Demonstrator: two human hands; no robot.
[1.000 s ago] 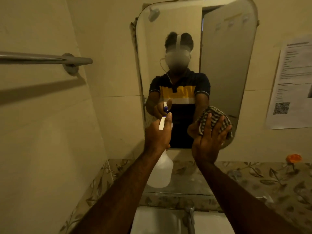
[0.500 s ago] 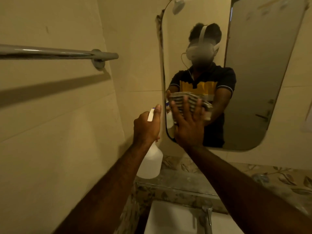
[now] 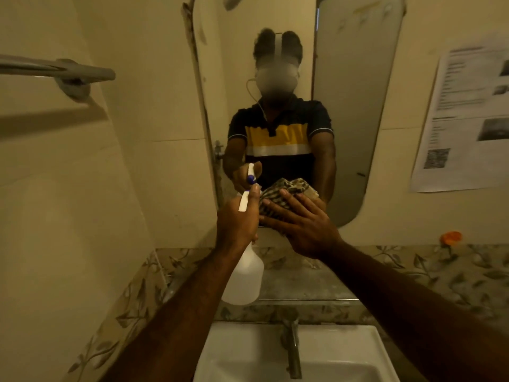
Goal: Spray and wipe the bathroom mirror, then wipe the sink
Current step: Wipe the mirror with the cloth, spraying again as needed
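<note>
Right hand (image 3: 300, 227) pressing striped cloth (image 3: 278, 197) against lower mirror (image 3: 347, 106), fingers spread flat; left hand (image 3: 237, 224) gripping spray bottle (image 3: 243, 279). Mirror wiping underway; sink (image 3: 248, 354) remaining.

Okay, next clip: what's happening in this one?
A person is cleaning a bathroom mirror. The right hand presses a striped cloth flat against the lower part of the glass, while the left hand holds a white spray bottle upright just beside it, nozzle toward the mirror. The sink and its tap sit below, with neither hand on them.
</note>
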